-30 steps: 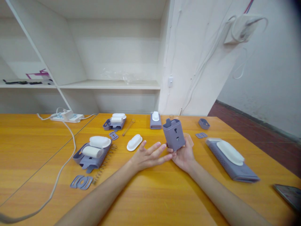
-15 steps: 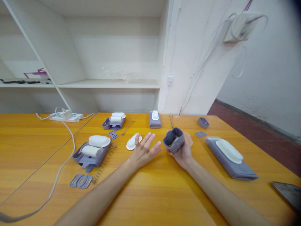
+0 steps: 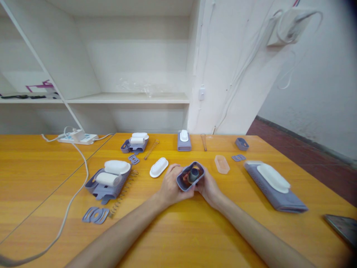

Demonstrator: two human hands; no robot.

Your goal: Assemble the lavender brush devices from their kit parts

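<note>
Both of my hands hold a grey-purple plastic housing [image 3: 182,182], tilted so its open end faces me. Inside it a dark round tube-like part shows, with something reddish around it. My left hand [image 3: 170,186] wraps the housing's left side, and my right hand [image 3: 209,188] grips it from the right and below. Some of my fingertips are hidden behind it. Just beyond my left hand lies a white oval ribbed piece [image 3: 159,167]. A translucent peach-coloured small tray [image 3: 222,164] rests beyond my right hand.
Left stand grey-purple housings with white parts [image 3: 110,182], coil springs [image 3: 122,197] and flat grey plates [image 3: 95,215]. On the right are a long grey-purple housing with a white oval piece [image 3: 275,184], a small grey cup [image 3: 241,144] and a phone [image 3: 341,227]. A white cable [image 3: 75,197] crosses the left.
My left hand, spread and apart before, has closed on the housing's left side. The housing has come lower and left, turning its opening towards me. The peach tray now shows fully.
</note>
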